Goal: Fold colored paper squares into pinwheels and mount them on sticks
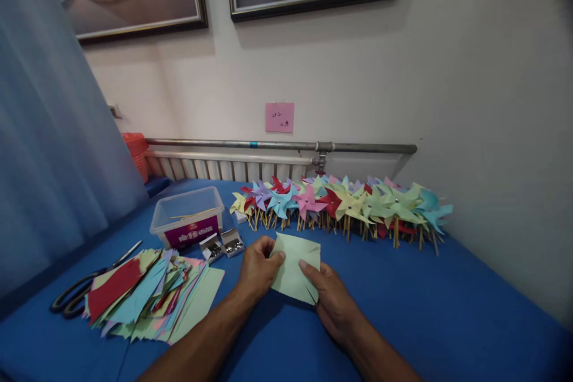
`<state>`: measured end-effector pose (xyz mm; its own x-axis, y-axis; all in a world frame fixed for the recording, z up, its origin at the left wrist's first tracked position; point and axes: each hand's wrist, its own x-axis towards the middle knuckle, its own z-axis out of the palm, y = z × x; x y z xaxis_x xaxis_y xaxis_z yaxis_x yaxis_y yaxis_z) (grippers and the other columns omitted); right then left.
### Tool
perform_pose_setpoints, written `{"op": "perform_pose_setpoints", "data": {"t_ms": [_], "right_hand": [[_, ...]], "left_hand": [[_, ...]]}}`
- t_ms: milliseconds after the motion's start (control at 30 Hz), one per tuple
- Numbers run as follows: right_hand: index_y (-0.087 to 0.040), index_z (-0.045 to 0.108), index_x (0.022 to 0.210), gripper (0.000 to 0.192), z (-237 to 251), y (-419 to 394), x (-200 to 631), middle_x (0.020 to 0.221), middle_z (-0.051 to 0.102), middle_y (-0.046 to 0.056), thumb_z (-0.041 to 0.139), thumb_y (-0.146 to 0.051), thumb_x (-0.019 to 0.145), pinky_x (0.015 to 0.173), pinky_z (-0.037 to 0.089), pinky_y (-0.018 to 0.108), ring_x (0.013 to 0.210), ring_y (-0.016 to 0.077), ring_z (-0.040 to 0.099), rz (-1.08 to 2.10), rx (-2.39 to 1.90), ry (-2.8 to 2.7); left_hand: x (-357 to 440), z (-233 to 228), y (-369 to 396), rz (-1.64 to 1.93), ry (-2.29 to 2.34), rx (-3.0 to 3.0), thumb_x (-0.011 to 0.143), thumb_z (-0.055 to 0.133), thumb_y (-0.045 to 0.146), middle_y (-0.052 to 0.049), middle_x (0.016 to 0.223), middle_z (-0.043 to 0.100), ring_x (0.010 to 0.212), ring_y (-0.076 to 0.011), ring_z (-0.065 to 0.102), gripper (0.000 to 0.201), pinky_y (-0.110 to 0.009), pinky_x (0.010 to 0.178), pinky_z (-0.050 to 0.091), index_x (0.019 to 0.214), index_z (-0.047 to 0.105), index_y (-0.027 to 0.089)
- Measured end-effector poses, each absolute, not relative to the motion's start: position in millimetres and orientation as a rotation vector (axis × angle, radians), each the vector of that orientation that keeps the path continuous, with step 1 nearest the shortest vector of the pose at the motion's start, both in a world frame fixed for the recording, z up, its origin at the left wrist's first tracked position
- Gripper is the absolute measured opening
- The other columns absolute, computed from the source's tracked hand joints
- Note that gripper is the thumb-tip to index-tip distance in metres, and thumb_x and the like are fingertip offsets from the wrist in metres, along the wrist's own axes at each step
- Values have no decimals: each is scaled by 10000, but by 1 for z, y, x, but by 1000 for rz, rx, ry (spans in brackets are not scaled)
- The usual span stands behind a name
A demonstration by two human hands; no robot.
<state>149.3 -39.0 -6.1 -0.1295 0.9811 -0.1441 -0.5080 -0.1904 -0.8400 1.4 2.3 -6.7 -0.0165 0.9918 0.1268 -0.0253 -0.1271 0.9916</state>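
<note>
A pale green square of paper [293, 262] is held up between my two hands over the blue table cover. Slits run in from some of its corners, plainest at the lower right. My left hand [261, 265] pinches its left edge, thumb on the front face. On the right side my right hand [329, 295] grips it, with the thumb pressed on the front and the fingers hidden behind. Just left of my left hand stand two small open boxes of metal pins [233, 245].
Coloured paper pieces [197, 304] lie piled at left beside black-handled scissors [71, 298]. Behind them stands a clear plastic tub [185, 206] with thin sticks inside. Many finished paper pinwheels [308, 202] on sticks line the back, near a wall pipe [286, 145].
</note>
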Motion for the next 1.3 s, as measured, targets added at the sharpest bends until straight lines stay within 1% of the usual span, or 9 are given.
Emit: {"op": "perform_pose_setpoints", "data": {"t_ms": [100,200,433,533,700,933,1000,1200,1300], "right_hand": [[-136,740,990,432,-4,-40,148,850,803,102,867,-402,674,766,586,395,854,301,755,1622,-839,-739],[-135,737,981,435,-4,-39,147,864,804,105,865,-420,678,771,590,394,872,305,755,1595,-851,-712],[-144,721,1040,465,-5,-33,154,875,806,99,867,-404,683,792,592,406,881,307,758,1552,-853,-656],[-156,729,1035,448,-4,-33,155,870,807,94,857,-418,696,805,591,416,884,306,758,1544,-850,-678],[-149,747,1008,447,-4,-37,152,852,806,97,849,-459,703,805,591,426,878,312,757,1517,-864,-734],[-141,756,998,445,-4,-38,150,855,806,107,831,-477,717,771,594,401,850,303,759,1521,-860,-768],[-144,755,999,441,-3,-37,151,860,807,106,833,-473,716,767,595,397,847,299,760,1520,-863,-761],[-149,754,1009,450,-7,-35,152,859,807,103,834,-480,715,764,594,403,840,300,760,1499,-875,-759],[-150,754,1013,452,-13,-33,152,863,807,102,826,-490,724,757,592,404,839,303,759,1495,-878,-788]], "left_hand": [[1,-5,-1,1350,1208,1442,708,656,276,50,610,516,578,-108,470,137,-231,561,381,686,560,181],[-1,-1,-5,1332,1272,1670,755,590,212,35,664,538,617,-117,475,35,-241,599,377,743,602,181],[-5,10,-14,1310,1156,2072,832,534,140,-24,832,673,769,-167,595,200,-276,728,410,918,704,199],[-4,9,-14,1345,1234,2011,848,561,183,-20,773,664,739,-176,591,147,-276,708,394,850,707,205],[-3,6,-9,1351,1353,1747,815,601,226,24,629,579,612,-143,504,132,-253,612,336,691,634,197],[-2,6,-9,1436,1359,1823,760,578,149,35,670,540,636,-124,486,80,-245,637,344,694,583,194],[-2,5,-8,1420,1329,1760,762,588,176,36,668,537,631,-122,486,61,-242,627,353,705,577,193],[-1,0,-1,1298,1314,1343,749,658,351,59,535,476,496,-99,402,216,-228,497,287,655,551,189],[0,-1,1,1310,1302,1286,717,688,368,49,538,516,486,-97,418,226,-224,488,292,659,576,180]]}}
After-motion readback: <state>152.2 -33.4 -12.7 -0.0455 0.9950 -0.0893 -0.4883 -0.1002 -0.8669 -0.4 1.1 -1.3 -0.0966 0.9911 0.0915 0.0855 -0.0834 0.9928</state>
